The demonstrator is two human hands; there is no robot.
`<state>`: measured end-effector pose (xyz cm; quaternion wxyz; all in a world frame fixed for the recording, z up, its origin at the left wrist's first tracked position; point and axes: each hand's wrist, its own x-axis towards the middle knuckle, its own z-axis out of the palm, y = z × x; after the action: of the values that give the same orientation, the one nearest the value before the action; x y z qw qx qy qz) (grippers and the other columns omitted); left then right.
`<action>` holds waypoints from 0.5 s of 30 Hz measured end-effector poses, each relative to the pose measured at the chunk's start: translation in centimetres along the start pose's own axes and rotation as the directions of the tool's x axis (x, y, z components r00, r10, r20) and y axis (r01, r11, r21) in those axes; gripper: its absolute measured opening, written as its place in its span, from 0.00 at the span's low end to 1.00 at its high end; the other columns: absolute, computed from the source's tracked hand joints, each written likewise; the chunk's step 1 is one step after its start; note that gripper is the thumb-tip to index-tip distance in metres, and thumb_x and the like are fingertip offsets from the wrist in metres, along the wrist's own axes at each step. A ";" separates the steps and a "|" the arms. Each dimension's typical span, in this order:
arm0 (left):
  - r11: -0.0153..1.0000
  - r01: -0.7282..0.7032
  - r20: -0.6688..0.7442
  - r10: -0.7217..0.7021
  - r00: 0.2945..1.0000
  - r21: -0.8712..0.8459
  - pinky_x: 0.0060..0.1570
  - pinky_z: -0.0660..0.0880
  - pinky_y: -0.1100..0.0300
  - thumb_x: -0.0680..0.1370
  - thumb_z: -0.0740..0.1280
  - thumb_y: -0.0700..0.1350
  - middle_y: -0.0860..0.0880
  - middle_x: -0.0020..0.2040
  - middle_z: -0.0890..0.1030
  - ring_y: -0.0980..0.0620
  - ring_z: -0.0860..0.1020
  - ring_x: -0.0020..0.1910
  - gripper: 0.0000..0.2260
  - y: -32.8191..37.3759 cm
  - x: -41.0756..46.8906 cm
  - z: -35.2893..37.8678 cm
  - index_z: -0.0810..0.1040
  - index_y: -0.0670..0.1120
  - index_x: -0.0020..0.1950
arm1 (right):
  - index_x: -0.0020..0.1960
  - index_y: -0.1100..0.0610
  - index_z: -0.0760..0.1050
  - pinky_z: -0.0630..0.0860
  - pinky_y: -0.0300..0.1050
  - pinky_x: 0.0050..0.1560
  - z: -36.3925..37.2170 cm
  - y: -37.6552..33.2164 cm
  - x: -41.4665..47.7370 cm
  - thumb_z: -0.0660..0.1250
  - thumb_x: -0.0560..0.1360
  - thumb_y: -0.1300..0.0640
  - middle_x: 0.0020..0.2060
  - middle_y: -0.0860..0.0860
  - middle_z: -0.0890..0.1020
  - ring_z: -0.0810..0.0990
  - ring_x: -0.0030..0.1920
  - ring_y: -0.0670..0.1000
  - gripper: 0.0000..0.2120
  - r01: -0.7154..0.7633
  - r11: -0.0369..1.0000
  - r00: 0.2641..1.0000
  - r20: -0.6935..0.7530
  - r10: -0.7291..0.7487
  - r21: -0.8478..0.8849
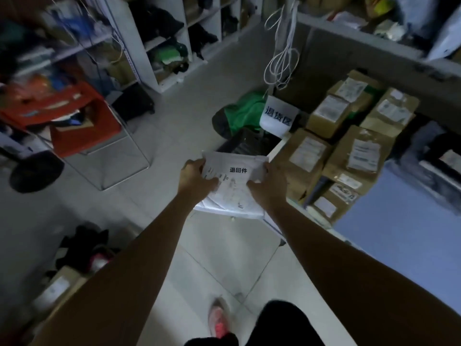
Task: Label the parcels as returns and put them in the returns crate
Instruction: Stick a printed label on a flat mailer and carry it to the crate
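A flat white parcel with a printed return label on its top face hangs in front of me at mid frame. My left hand grips its left edge, thumb on top. My right hand grips its right edge. Just beyond the parcel stands a dark crate on the floor, with a white sign bearing blue characters at its far side. The parcel's far edge overlaps the crate's near rim in this view.
Several brown cardboard boxes with shipping labels are stacked to the right of the crate, beside a blue surface. A green bag lies behind the crate. Shelving lines the back and left. A red bin stands at left. Tiled floor lies below.
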<state>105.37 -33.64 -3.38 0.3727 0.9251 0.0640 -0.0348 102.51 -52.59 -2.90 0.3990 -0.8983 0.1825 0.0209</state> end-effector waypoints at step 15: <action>0.971 -0.100 0.234 0.047 0.971 0.219 0.44 0.67 0.63 0.67 0.80 0.48 0.45 0.47 0.71 0.48 0.72 0.44 0.23 -7.7 32.6 4.5 0.77 0.40 0.55 | 0.70 0.59 0.70 0.71 0.42 0.55 16.6 -4.0 27.4 0.73 0.70 0.58 0.64 0.58 0.71 0.74 0.62 0.58 0.30 -0.252 0.965 0.967 0.060 0.249 0.068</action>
<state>136.47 -28.28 -15.57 0.2693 0.9536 -0.0182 -0.1336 131.26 -46.60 -16.36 0.4313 -0.8516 0.2849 0.0873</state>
